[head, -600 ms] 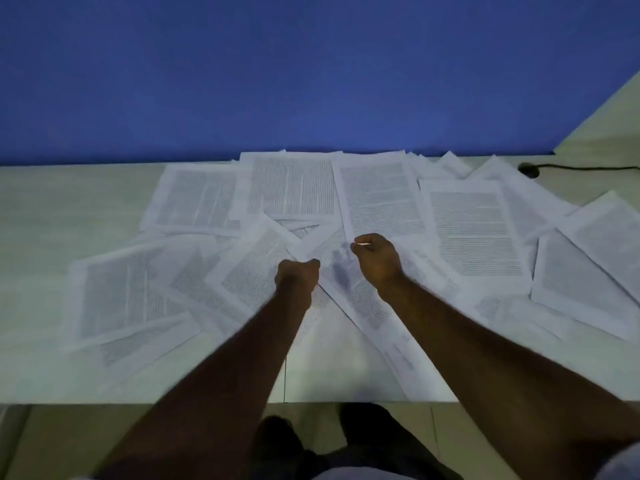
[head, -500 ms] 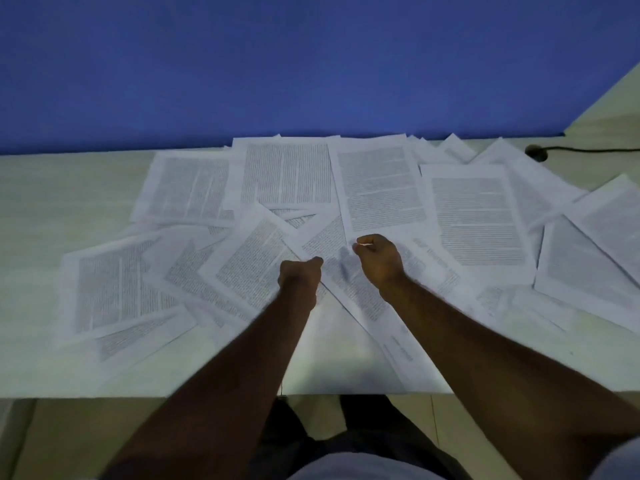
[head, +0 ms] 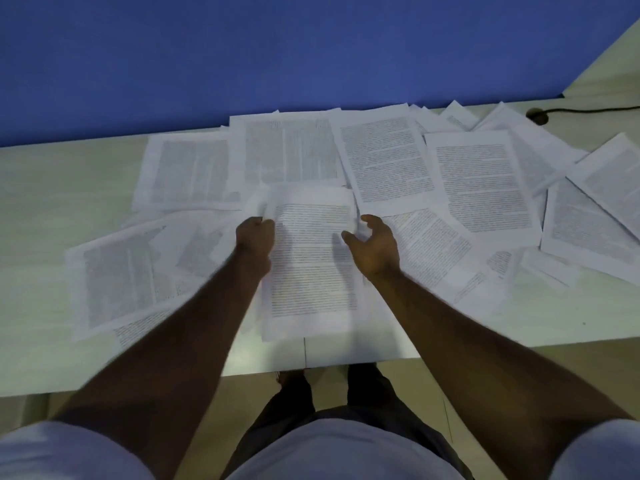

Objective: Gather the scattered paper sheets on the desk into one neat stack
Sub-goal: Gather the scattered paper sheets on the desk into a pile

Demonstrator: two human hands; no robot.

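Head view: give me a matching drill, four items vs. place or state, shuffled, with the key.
Items
1. left hand
2. right hand
3. cable
4. wall

Place or state
A. blue, behind the desk
B. far right corner of the desk
C. grips the left edge of the centre sheet
D. fingers loosely curled at that sheet's right edge

Pairs: 1-C, 2-D, 3-B, 4-A

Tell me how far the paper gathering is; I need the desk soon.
Barely begun. No finished stack shows. The left hand grips the edge of a sheet in front, with the right hand at its other edge. Many sheets lie scattered across the desk.
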